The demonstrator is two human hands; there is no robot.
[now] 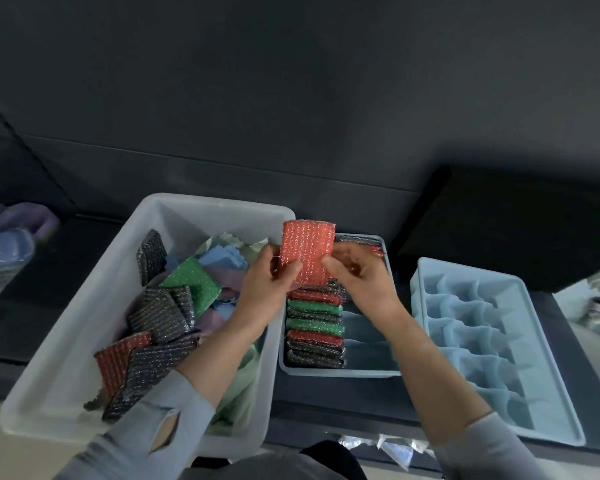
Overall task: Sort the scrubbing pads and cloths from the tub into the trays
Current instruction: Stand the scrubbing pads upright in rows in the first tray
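A red glittery scrubbing pad (pixel 307 249) stands upright between the white tub and the middle tray. My left hand (pixel 269 284) grips its lower left edge. My right hand (pixel 357 275) pinches its lower right edge. The white tub (pixel 66 348) on the left holds several black, green and red pads (pixel 160 317) mixed with pale blue, green and purple cloths (pixel 222 254). The middle blue tray (pixel 371 370) has a row of black, red and green pads (pixel 314 332) stacked on edge along its left side. The divided blue tray (pixel 565 403) on the right has bare compartments.
A black box (pixel 520 230) sits behind the right tray. A blue and purple bundle (pixel 11 244) lies at the far left. Clear plastic wrappers (pixel 388 448) lie at the near table edge. A dark wall rises behind the table.
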